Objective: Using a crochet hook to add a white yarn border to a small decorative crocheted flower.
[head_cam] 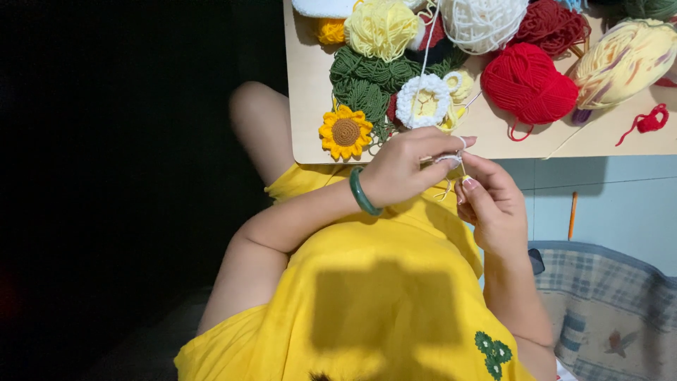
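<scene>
White yarn (451,158) is being pinched between both hands, left (402,169) and right (493,201), together just below the counter (310,106).

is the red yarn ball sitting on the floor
No, the red yarn ball rests on the board among other yarn.

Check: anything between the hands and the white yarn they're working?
Nothing visible. The left hand already has the white yarn looped over its fingers, and the right hand pinches at it just below. The strand runs up over the crocheted flowers to the white ball.
</scene>
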